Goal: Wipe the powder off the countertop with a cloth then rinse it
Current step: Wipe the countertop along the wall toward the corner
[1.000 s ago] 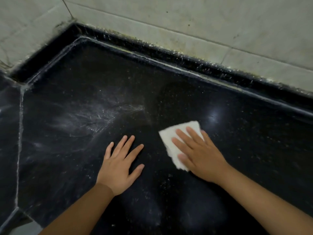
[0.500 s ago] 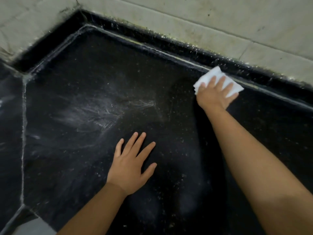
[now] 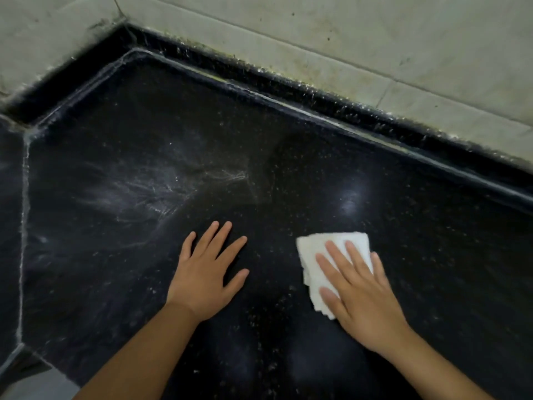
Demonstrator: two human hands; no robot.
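the right hand lies flat, fingers straight, pressing the folded white cloth on the black countertop near its front edge. the left hand braces, spread. best sweep left over the powder with even pressure.

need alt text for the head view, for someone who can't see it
A right hand presses a white cloth flat on a black countertop, while the left hand rests flat beside it. White powder streaks the counter to the left, below a tiled wall.
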